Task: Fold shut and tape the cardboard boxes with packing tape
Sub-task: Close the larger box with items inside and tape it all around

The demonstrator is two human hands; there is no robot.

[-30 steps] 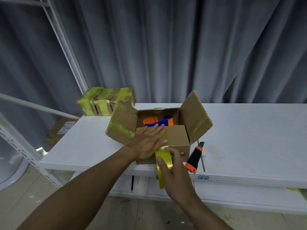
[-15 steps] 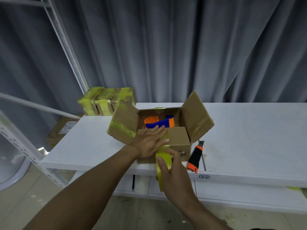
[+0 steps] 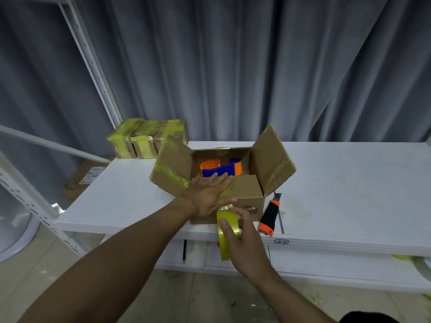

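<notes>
A brown cardboard box [image 3: 250, 201] stands at the near edge of the white shelf [image 3: 349, 183]. Its left and right flaps stick up and out, while the near flap is folded down. My left hand [image 3: 208, 194] lies flat on that near flap, fingers straight, over a strip of yellow tape. My right hand [image 3: 242, 238] grips a roll of yellow packing tape [image 3: 225, 231] just below the box's front face. Inside the box lies a blue and orange tape dispenser [image 3: 221, 169].
An orange-handled utility knife [image 3: 270, 215] lies on the shelf right of the box. Several small boxes wrapped in yellow tape [image 3: 147, 138] sit at the back left. A white rack upright [image 3: 93, 61] and grey curtain stand behind. A lower shelf runs beneath.
The roll in my right hand has dropped slightly lower below the shelf edge. My left hand stays pressed on the near flap.
</notes>
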